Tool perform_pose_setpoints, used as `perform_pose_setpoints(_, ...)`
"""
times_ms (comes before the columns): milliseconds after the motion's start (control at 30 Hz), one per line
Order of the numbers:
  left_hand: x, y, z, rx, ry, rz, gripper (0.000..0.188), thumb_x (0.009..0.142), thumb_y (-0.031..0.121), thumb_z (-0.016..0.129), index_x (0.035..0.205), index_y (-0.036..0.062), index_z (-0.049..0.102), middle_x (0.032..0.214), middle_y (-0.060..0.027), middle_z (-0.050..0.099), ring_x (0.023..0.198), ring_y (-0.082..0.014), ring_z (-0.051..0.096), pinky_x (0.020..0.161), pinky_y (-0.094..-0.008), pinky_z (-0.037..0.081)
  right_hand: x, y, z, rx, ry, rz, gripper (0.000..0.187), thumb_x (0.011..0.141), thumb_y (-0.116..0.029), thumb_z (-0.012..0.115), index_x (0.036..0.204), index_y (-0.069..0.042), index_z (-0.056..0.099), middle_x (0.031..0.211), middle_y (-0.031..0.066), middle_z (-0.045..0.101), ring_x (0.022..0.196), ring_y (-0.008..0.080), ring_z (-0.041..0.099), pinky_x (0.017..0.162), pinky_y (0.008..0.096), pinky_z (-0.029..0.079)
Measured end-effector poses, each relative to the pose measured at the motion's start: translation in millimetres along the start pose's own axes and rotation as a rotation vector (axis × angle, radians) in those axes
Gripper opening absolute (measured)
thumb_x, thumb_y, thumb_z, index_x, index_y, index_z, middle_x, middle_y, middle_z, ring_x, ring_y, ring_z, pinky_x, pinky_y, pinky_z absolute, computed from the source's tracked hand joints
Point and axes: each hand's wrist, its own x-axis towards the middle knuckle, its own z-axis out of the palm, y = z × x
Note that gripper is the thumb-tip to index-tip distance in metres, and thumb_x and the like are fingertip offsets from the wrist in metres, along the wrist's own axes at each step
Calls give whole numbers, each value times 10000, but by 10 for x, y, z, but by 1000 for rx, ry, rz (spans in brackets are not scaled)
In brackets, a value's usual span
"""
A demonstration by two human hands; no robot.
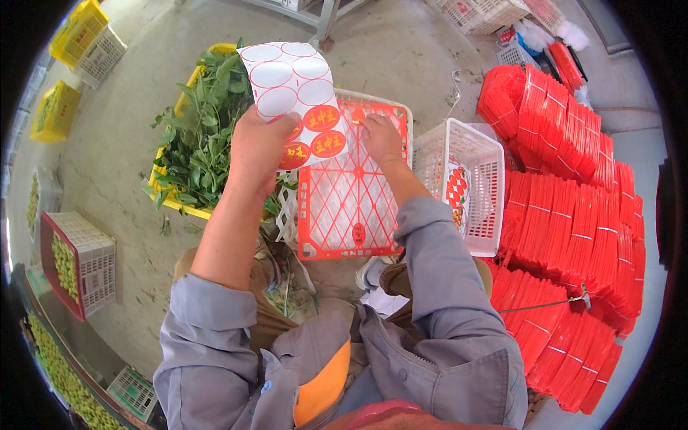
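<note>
My left hand (256, 147) grips a white sheet of oval stickers (281, 75), thumb on its front face. Red ovals with yellow print remain on the sheet's near part, while its far part shows only white ovals with red outlines. At the far right part of a red lattice lid (358, 173), my right hand (382, 137) has its fingers drawn together at a small red-and-yellow sticker (357, 115), partly hidden by the fingertips. The lid lies over a white crate with pale wrapping showing through. A small oval label (358, 233) sits at the lid's near edge.
Left of the lid stands a yellow crate (159, 188) heaped with green leaves (208, 129). A white basket (487, 179) holding printed sheets stands to the right, beside big stacks of red lattice lids (566, 222). Crates of green fruit (64, 265) line the far left.
</note>
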Motion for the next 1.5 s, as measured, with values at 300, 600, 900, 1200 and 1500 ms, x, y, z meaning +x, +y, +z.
perform_pose_setpoints(300,-9,-20,-11,23,5,20,322,889,-5,662,1209,-34,667,1093,-78,720,972,-167,674,865,-338,534,89,-176,-67,-179,-115,-95,448,884,-257,652,1289,-65,646,1363,147,620,1284,351,551,1112,534,412)
perform_pose_setpoints(600,89,-74,-38,59,-115,61,345,936,-21,658,1279,-8,627,1216,-96,705,1078,-196,683,940,-340,552,-16,-9,-530,-143,-49,-118,491,963,-357,564,1385,-109,599,1445,131,588,1343,328,540,1085,543,435)
perform_pose_setpoints(900,-148,-90,294,564,41,427,703,907,-17,684,1552,71,419,1365,-156,596,1172,-219,621,992,-357,525,-1957,2534,-2111,-308,-641,791,538,784,-409,759,1090,33,745,1158,267,711,1067,390,699,936,473,544)
perform_pose_setpoints(1200,-136,-327,466,756,-46,305,450,983,9,633,1426,67,574,1186,-78,672,880,-82,654,634,-226,563,-3560,2526,-958,39,-1019,1052,1179,689,-642,859,1487,101,411,1502,306,491,1323,434,550,1080,478,468)
perform_pose_setpoints(1500,76,-491,643,905,-34,271,449,988,34,640,1429,89,576,1082,-70,692,746,-77,643,604,-221,547,-3372,2358,-658,-226,-846,1194,1258,681,-455,949,1548,97,223,1510,342,409,1410,464,438,1094,566,451)
